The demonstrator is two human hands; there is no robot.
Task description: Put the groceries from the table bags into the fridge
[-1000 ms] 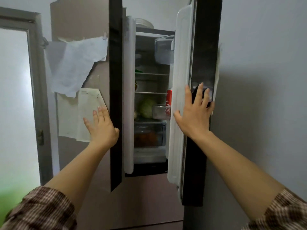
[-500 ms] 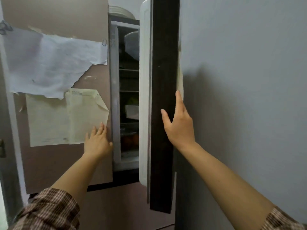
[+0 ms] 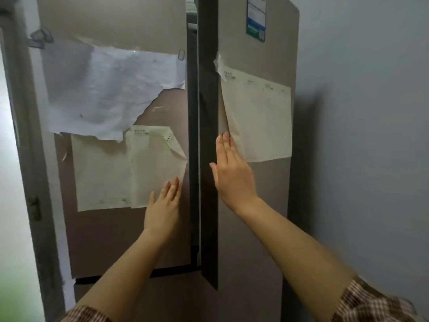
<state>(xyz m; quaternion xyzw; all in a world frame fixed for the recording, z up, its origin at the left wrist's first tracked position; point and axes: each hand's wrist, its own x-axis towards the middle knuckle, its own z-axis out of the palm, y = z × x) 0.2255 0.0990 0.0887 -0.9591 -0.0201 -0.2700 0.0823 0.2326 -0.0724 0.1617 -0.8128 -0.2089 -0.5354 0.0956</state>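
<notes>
A brown two-door fridge fills the head view. Its left door (image 3: 111, 240) looks shut flat. The right door (image 3: 255, 228) stands slightly ajar, its dark edge (image 3: 209, 182) still showing, and only a narrow dark gap remains between the doors. My left hand (image 3: 163, 205) presses flat on the left door beside a pale paper sheet. My right hand (image 3: 232, 173) presses flat on the right door near its dark edge, fingers straight. The fridge's inside and the groceries are hidden.
Torn white paper (image 3: 104, 89) and pale printed sheets (image 3: 262, 122) are stuck on the doors. A blue energy label (image 3: 255, 17) sits at the top right. A grey wall (image 3: 371, 135) stands right of the fridge; a door frame (image 3: 25, 159) stands to the left.
Both doors have swung inward under my hands. The shelves, red can and drawers seen a second ago are now hidden. The right door has turned its front face toward me.
</notes>
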